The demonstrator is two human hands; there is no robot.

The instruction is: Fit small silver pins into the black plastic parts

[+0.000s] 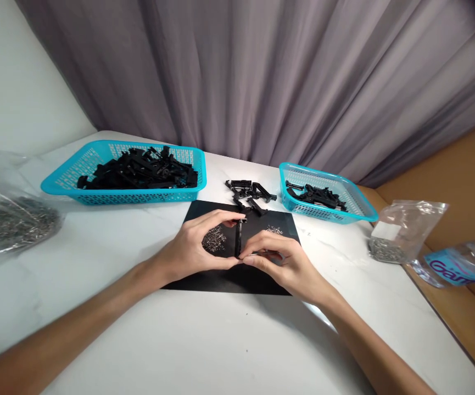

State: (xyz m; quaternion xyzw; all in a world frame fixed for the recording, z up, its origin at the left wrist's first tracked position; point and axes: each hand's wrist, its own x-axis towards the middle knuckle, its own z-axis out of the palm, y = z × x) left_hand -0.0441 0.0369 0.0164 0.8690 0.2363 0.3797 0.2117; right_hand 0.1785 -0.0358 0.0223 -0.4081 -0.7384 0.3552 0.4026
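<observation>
A slim black plastic part (238, 237) is held lengthwise between the thumb and fingers of my left hand (191, 244), above a black mat (221, 280). My right hand (280, 260) pinches at the part's lower end, and a thin metallic item shows between its fingers, too small to make out. One pile of small metal pieces (214, 240) lies on the mat behind my left hand. A smaller pile (274, 230) is just beyond my right hand. Several loose black parts (257, 206) lie at the mat's far edge and behind it.
At the back left stands a blue basket (138, 196) full of black parts; a smaller blue basket (323, 213) at the back right holds fewer. Bags of metal pieces lie at the far left (17, 222) and right (389, 249). A plastic bottle (455, 267) lies at the right edge.
</observation>
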